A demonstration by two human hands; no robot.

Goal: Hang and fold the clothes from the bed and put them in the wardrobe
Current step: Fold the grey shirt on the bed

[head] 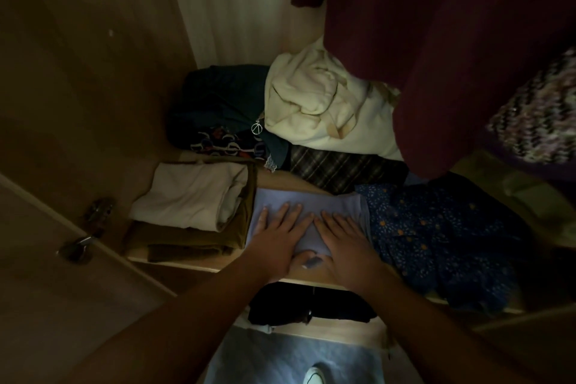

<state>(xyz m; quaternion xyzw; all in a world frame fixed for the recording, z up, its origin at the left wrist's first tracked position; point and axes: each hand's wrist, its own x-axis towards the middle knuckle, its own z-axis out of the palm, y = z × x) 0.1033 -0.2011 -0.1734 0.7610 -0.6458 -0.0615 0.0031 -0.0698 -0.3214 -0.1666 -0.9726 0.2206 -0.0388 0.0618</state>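
both hands [311, 235] press flat on folded lilac garment [311, 201].

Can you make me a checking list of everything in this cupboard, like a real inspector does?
Surface: wooden wardrobe shelf, crowded with clothes.
Job's things: folded lilac garment lies at the front, between a white folded top on an olive stack and a blue floral garment.
Clutter: cream bundle, plaid cloth and dark pile behind; black clothes on the shelf below.
Hands: left hand and right hand both press flat on the lilac garment, fingers straight.
Cables: nothing seen.
Surroundings: maroon garment and zigzag knit hang above; door hinge at left; dim light.
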